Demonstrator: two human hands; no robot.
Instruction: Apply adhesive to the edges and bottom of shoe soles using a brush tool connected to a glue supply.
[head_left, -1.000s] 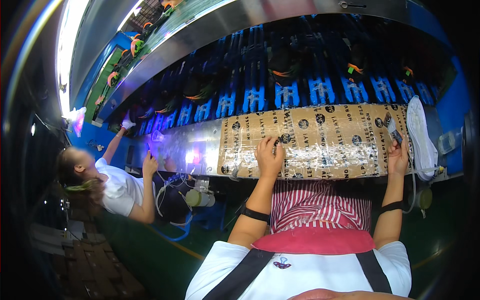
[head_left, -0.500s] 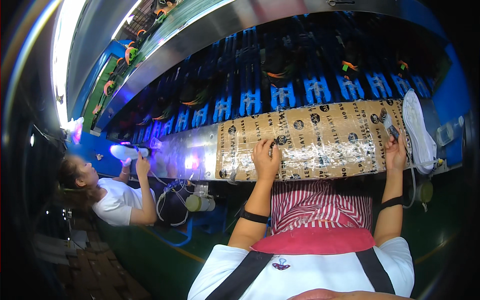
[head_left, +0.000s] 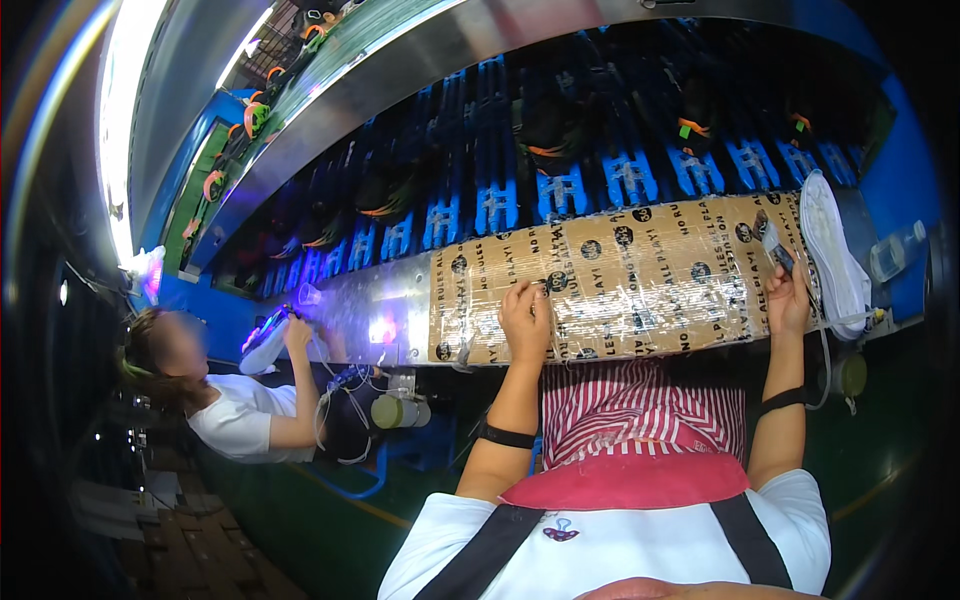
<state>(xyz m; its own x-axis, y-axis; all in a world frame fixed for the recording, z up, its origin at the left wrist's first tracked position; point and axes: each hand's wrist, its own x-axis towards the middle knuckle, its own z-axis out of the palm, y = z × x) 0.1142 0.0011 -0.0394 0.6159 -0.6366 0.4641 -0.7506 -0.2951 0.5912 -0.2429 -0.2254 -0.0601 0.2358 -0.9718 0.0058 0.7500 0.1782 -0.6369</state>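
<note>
Brush-like tool (head_left: 776,250), right of frame, is pinched in my right grip (head_left: 789,297); whether my left grip (head_left: 526,318) holds anything, I can't tell. Seemingly I'm holding ready; moving it calls for steadiness.

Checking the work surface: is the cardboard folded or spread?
Spread: the cardboard lies laid out along the metal bench.

The cardboard (head_left: 650,305) was brown with black printing, the sole-shaped piece (head_left: 836,262) white, the apron (head_left: 610,405) striped red and white, the brackets (head_left: 495,210) bright blue, the floor (head_left: 300,505) dark green, the armbands (head_left: 508,436) black.
</note>
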